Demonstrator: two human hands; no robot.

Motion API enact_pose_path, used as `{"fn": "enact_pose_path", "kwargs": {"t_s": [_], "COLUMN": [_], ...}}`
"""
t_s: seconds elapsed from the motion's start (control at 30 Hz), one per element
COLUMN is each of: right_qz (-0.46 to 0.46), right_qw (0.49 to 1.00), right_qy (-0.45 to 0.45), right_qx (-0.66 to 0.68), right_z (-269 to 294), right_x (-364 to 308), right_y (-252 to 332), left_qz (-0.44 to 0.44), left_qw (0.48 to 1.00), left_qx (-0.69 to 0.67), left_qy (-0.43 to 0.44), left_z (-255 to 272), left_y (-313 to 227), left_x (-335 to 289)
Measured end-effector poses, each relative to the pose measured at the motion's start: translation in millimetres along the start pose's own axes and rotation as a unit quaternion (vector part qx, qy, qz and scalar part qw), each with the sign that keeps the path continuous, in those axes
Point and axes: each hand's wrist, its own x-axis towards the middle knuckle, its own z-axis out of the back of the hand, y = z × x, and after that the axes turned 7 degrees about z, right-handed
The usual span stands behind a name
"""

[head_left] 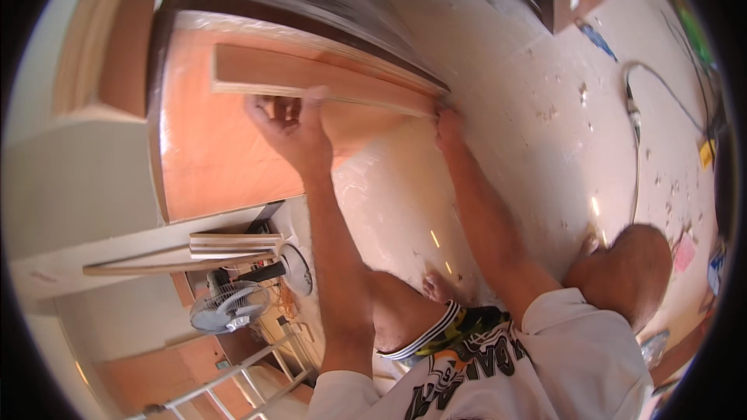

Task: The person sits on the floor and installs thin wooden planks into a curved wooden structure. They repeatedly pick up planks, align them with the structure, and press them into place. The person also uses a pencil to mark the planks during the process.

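Observation:
A long plywood strip with a reddish face and pale layered edge is raised in front of an orange-faced panel that has a dark frame. My left hand is closed at the strip's lower edge, its fingers curled and the thumb against the wood. At the strip's right end, my right hand is closed on the wood, its fingers partly hidden and blurred. Both arms reach forward.
Upper left, a thick board end juts in. A fan, stacked wood strips and a metal ladder stand lower left. A cable and a blue tool lie on the littered floor at right.

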Motion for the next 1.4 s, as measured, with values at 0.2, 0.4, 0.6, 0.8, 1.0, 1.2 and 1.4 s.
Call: {"fn": "enact_pose_path", "kwargs": {"t_s": [0.2, 0.4, 0.6, 0.8, 1.0, 1.2, 1.4], "right_qz": [-0.033, 0.007, 0.124, 0.427, 0.444, 0.357, 0.348], "right_qw": [0.999, 0.996, 0.989, 0.873, 0.791, 0.813, 0.824], "right_qy": [0.013, 0.080, 0.083, 0.235, 0.405, 0.449, 0.436], "right_qx": [0.012, -0.048, 0.020, 0.028, 0.112, 0.104, 0.100], "right_z": [-13.8, 5.0, -38.6, -118.3, -133.7, -132.5, -135.9], "right_x": [1.8, -12.4, -113.8, -194.2, -204.9, -210.1, -231.0], "right_y": [-8.6, 31.5, 90.5, 192.7, 227.6, 230.5, 234.1], "left_qz": [-0.038, 0.080, 0.093, 0.111, 0.120, 0.083, 0.075], "left_qw": [0.999, 0.995, 0.966, 0.911, 0.879, 0.879, 0.882], "left_qx": [0.035, -0.038, -0.117, -0.315, -0.393, -0.413, -0.390], "left_qy": [0.012, 0.038, -0.213, -0.241, -0.241, -0.224, -0.253], "left_z": [16.0, 37.5, 112.0, 179.1, 207.9, 225.1, 230.6], "left_y": [-8.5, -28.8, -18.0, -14.4, -7.9, -13.5, -26.2], "left_x": [10.0, 1.4, -14.2, -12.5, -20.0, -31.0, -36.6]}}
